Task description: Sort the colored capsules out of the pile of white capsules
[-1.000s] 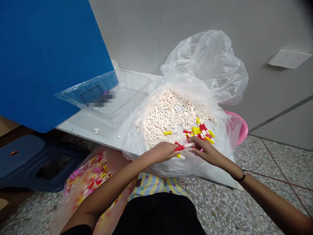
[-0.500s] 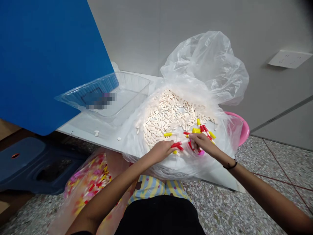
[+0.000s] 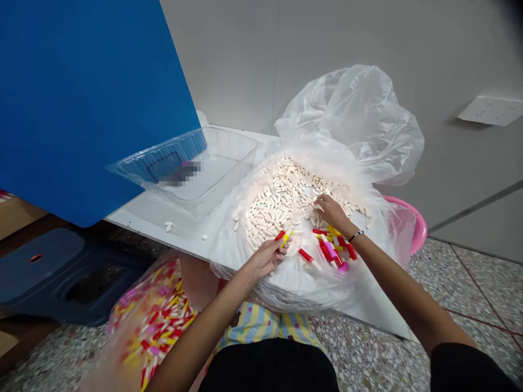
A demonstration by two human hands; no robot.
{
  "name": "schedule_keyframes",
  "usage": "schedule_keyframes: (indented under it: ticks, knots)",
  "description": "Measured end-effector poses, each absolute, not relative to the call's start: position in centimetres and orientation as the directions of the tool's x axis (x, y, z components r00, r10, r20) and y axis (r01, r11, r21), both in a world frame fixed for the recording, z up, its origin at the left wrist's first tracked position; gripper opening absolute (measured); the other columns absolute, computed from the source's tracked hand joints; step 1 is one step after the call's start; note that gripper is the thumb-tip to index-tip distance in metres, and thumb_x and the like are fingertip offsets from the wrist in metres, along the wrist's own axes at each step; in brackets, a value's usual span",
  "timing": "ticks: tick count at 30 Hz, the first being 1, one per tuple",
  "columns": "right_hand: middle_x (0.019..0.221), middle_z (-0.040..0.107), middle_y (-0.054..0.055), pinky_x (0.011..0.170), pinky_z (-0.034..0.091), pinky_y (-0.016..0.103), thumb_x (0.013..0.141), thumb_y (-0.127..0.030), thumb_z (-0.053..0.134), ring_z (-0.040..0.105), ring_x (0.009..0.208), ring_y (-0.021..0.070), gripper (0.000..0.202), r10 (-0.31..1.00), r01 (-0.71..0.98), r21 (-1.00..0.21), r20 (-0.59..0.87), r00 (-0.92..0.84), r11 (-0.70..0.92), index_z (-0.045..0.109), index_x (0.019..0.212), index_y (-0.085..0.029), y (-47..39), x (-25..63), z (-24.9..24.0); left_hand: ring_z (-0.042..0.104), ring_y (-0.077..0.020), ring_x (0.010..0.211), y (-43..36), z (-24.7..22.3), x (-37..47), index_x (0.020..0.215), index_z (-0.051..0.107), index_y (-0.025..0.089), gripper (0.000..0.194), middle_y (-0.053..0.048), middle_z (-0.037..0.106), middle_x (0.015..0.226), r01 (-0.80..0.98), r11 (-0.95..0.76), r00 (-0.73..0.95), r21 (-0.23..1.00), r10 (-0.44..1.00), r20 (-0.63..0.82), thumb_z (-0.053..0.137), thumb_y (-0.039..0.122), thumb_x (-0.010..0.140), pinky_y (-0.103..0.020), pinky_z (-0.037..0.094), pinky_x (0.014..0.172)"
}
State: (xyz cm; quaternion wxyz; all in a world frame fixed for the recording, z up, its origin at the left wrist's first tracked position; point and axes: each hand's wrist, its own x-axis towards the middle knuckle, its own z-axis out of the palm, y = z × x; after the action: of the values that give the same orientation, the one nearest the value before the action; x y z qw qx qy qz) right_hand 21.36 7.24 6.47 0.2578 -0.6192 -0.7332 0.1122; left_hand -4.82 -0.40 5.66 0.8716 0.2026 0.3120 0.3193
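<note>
My left hand [image 3: 267, 258] is closed around small coloured plastic tubes, a red one [image 3: 280, 235] and a yellow one [image 3: 285, 238], at the near side of an open clear plastic bag [image 3: 229, 239]. Spread over the bag is a heap of small white rod-shaped pieces [image 3: 265, 212]. At the right part of this heap, my right hand [image 3: 333, 211] has its fingers bent together among the white pieces; what they pinch is hidden. Below my right wrist lies a loose group of red, yellow and pink tubes [image 3: 330, 249] with white ends. A single red-and-white tube [image 3: 305, 256] lies between the hands.
A clear plastic tray [image 3: 212, 188] stands on the white table [image 3: 139, 215] at left, near a blue panel [image 3: 90, 109]. Behind the right side is a pink basin [image 3: 417, 231]. A bag of coloured tubes [image 3: 163, 316] sits below, beside a dark blue stool [image 3: 36, 272].
My right hand has moved from the coloured tubes up to the white heap. My left hand has turned, now showing red and yellow tubes in its fingers. The view has shifted slightly.
</note>
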Motion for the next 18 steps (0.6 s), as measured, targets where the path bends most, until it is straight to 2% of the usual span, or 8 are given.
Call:
schedule_keyframes:
  ticks: [2, 4, 6, 7, 9, 12, 15, 18]
  knots:
    - [0.096, 0.062, 0.013, 0.077, 0.048, 0.038, 0.081, -0.026, 0.052, 0.058, 0.086, 0.023, 0.015, 0.952, 0.765, -0.616, 0.307, 0.011, 0.19, 0.057, 0.092, -0.016, 6.4, 19.9, 7.3, 0.039, 0.0003, 0.051, -0.7, 5.6, -5.1, 0.081, 0.051, 0.009, 0.015, 0.002, 0.043, 0.068, -0.417, 0.715, 0.61, 0.562, 0.678, -0.41, 0.063, 0.017, 0.079, -0.007, 0.026, 0.04]
    - [0.076, 0.062, 0.004, 0.061, 0.05, 0.034, 0.082, -0.035, 0.054, 0.058, 0.065, 0.0181, 0.023, 0.945, 0.595, -0.781, 0.309, 0.105, 0.189, 0.052, 0.098, -0.019, 4.7, 18.0, 8.1, 0.03, -0.0002, 0.045, -1.0, 5.4, -5.1, 0.081, 0.05, 0.011, 0.019, 0.005, 0.037, 0.061, -0.348, 0.696, 0.613, 0.628, 0.676, -0.41, 0.06, 0.027, 0.082, -0.01, 0.02, 0.038]
    - [0.063, 0.058, -0.003, 0.052, 0.048, 0.03, 0.076, -0.035, 0.063, 0.056, 0.053, 0.0149, 0.031, 0.966, 0.324, -0.924, 0.244, 0.088, 0.204, 0.048, 0.1, -0.022, 2.3, 15.9, 8.8, 0.02, -0.0023, 0.041, -1.3, 5.2, -4.8, 0.077, 0.047, 0.014, 0.027, 0.008, 0.028, 0.055, -0.243, 0.617, 0.584, 0.748, 0.709, -0.395, 0.052, 0.04, 0.086, -0.015, 0.013, 0.037]
    - [0.061, 0.058, -0.005, 0.05, 0.048, 0.028, 0.073, -0.034, 0.067, 0.055, 0.051, 0.0139, 0.031, 0.972, 0.208, -0.957, 0.223, 0.074, 0.204, 0.048, 0.095, -0.022, 1.1, 14.9, 9.0, 0.018, -0.0034, 0.041, -1.5, 5.1, -4.5, 0.073, 0.045, 0.016, 0.033, 0.008, 0.026, 0.054, -0.185, 0.545, 0.556, 0.818, 0.744, -0.37, 0.047, 0.045, 0.086, -0.017, 0.012, 0.038]
    - [0.06, 0.058, -0.005, 0.05, 0.048, 0.027, 0.07, -0.032, 0.071, 0.056, 0.051, 0.0125, 0.029, 0.973, 0.054, -0.976, 0.213, 0.092, 0.209, 0.049, 0.087, -0.022, -1.0, 13.4, 9.3, 0.021, -0.0054, 0.043, -1.9, 5.0, -3.7, 0.062, 0.04, 0.017, 0.042, 0.006, 0.029, 0.051, -0.062, 0.356, 0.503, 0.933, 0.818, -0.278, 0.039, 0.051, 0.087, -0.02, 0.017, 0.041]
    - [0.062, 0.059, -0.005, 0.051, 0.048, 0.026, 0.07, -0.029, 0.072, 0.057, 0.052, 0.0113, 0.026, 0.951, -0.031, -0.97, 0.231, 0.205, 0.242, 0.05, 0.081, -0.021, -2.9, 12.5, 9.3, 0.031, -0.0082, 0.049, -2.6, 5.1, -2.7, 0.055, 0.035, 0.018, 0.047, 0.004, 0.033, 0.052, 0.061, 0.142, 0.449, 0.988, 0.88, -0.154, 0.035, 0.054, 0.085, -0.023, 0.027, 0.049]
    - [0.066, 0.061, -0.003, 0.05, 0.048, 0.024, 0.07, -0.028, 0.073, 0.056, 0.052, 0.0101, 0.025, 0.913, -0.035, -0.96, 0.251, 0.322, 0.276, 0.05, 0.077, -0.02, -3.7, 12.8, 9.5, 0.037, -0.0099, 0.051, -3.0, 5.2, -2.4, 0.057, 0.032, 0.02, 0.046, 0.005, 0.032, 0.051, 0.057, 0.143, 0.379, 0.988, 0.912, -0.154, 0.036, 0.057, 0.083, -0.024, 0.033, 0.055]
    - [0.068, 0.062, -0.002, 0.052, 0.052, 0.026, 0.069, -0.033, 0.073, 0.059, 0.056, 0.0117, 0.027, 0.952, -0.059, -0.98, 0.169, 0.257, 0.19, 0.051, 0.076, -0.02, -4.7, 12.8, 9.6, 0.036, -0.0099, 0.049, -3.0, 5.1, -2.7, 0.054, 0.033, 0.02, 0.047, 0.004, 0.033, 0.049, 0.08, 0.128, 0.385, 0.989, 0.911, -0.149, 0.033, 0.055, 0.084, -0.025, 0.032, 0.054]
